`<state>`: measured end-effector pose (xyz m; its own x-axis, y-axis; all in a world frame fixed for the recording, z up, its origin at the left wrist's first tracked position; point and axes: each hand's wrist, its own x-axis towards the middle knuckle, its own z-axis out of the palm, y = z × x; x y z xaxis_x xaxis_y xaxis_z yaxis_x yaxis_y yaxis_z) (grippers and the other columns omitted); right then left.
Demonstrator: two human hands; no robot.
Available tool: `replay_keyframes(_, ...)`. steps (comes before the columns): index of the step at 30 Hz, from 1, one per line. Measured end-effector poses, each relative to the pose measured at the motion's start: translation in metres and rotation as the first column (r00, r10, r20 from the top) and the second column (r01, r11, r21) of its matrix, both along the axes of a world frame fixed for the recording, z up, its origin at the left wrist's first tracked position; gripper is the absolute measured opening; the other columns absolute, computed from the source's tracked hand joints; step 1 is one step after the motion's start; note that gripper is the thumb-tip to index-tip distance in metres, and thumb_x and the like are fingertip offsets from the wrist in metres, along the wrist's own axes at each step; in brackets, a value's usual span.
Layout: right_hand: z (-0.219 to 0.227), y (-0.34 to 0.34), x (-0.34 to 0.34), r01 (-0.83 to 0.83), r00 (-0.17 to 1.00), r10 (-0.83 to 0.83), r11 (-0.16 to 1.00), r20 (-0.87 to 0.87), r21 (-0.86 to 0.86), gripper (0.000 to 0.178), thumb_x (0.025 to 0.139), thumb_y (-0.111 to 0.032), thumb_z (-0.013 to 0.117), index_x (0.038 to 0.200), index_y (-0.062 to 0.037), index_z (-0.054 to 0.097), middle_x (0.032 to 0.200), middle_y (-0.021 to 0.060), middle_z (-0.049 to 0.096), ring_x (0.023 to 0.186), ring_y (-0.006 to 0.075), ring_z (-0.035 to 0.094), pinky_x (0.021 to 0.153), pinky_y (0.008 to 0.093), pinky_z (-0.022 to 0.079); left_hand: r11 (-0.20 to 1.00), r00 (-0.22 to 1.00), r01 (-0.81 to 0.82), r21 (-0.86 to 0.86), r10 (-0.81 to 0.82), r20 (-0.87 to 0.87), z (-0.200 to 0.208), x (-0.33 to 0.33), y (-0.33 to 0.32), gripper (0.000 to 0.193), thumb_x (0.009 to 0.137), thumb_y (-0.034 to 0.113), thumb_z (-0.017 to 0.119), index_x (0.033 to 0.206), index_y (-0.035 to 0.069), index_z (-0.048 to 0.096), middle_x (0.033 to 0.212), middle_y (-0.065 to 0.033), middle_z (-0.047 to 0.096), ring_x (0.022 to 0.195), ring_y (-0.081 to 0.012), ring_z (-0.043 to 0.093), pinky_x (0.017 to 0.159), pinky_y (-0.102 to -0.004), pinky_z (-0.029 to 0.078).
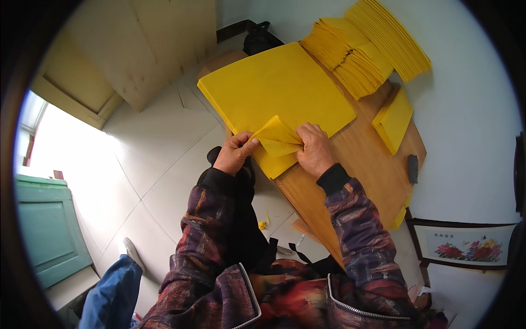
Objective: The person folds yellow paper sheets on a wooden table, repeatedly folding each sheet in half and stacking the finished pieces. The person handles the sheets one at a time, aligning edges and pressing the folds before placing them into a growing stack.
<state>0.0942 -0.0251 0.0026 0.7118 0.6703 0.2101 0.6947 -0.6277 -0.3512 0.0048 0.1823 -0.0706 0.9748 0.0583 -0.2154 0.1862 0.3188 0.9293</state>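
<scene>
Between my two hands is a thin yellow sheet (278, 131), partly folded, with one pointed corner sticking up. The thumb and fingers of my left hand (232, 156) pinch its left end. My right hand (316, 151) is closed on the right end, fingers curled over it. Just beyond and beneath lies a wide, flat stack of yellow sheets (276, 88), its near corner jutting past the edge of the wooden table (367, 175). Folded yellow bundles (364, 71) and a longer fanned bundle (388, 38) are piled at the far right. A smaller folded stack (395, 120) rests nearer.
A dark grey block (412, 169) lies by the table's right edge. Behind the stack is a black bag (260, 39). At right hangs a framed flower picture (466, 243). Another person's jeans-clad leg (115, 290) is at lower left, near a green panelled door (52, 230).
</scene>
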Motion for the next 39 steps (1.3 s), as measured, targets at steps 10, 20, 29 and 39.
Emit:
replay_keyframes(10, 0.017, 0.002, 0.009, 0.059, 0.998, -0.05, 0.974, -0.044, 0.22, 0.016, 0.07, -0.004, 0.063, 0.083, -0.0065, 0.054, 0.084, 0.0106, 0.06, 0.084, 0.0333, 0.056, 0.077, 0.0427, 0.044, 0.976, 0.965, -0.207, 0.071, 0.191, 0.182, 0.003, -0.005, -0.018, 0.104, 0.074, -0.01, 0.062, 0.153, 0.018, 0.001, 0.138, -0.0156, 0.044, 0.118, -0.027, 0.053, 0.094, -0.0358, 0.048)
replay_keyframes(20, 0.032, -0.141, -0.089, 0.032, 0.999, -0.039, 0.961, 0.022, 0.274, 0.022, 0.064, 0.002, 0.061, 0.079, -0.0115, 0.052, 0.078, 0.0047, 0.057, 0.084, 0.0274, 0.057, 0.075, 0.0383, 0.041, 0.917, 0.88, -0.396, 0.051, 0.362, 0.307, -0.045, 0.014, -0.006, 0.106, 0.073, -0.006, 0.066, 0.153, 0.017, 0.0, 0.15, -0.0151, 0.027, 0.13, -0.0293, 0.041, 0.097, -0.041, 0.046)
replay_keyframes(29, -0.016, -0.265, -0.17, 0.308, 0.951, -0.305, 0.933, -0.048, 0.185, 0.02, 0.069, 0.005, 0.056, 0.082, -0.0102, 0.059, 0.101, 0.0046, 0.064, 0.115, 0.0257, 0.052, 0.1, 0.0424, 0.032, 0.615, 0.868, -0.496, 0.613, 0.329, 0.372, 0.018, -0.052, -0.085, 0.083, 0.076, -0.002, 0.062, 0.148, 0.012, 0.023, 0.144, -0.016, 0.034, 0.126, -0.0298, 0.044, 0.096, -0.0406, 0.043)
replay_keyframes(39, -0.02, -0.293, -0.187, 0.342, 0.928, -0.371, 0.887, 0.036, 0.31, 0.02, 0.07, 0.006, 0.06, 0.08, -0.0103, 0.054, 0.106, 0.0032, 0.064, 0.112, 0.0258, 0.054, 0.095, 0.0397, 0.036, 0.143, 0.828, -0.083, 0.986, -0.54, 0.148, 0.057, -0.1, -0.194, 0.071, 0.068, 0.025, 0.079, 0.133, 0.017, 0.051, 0.142, -0.0145, 0.041, 0.133, -0.0361, 0.035, 0.108, -0.0475, 0.029)
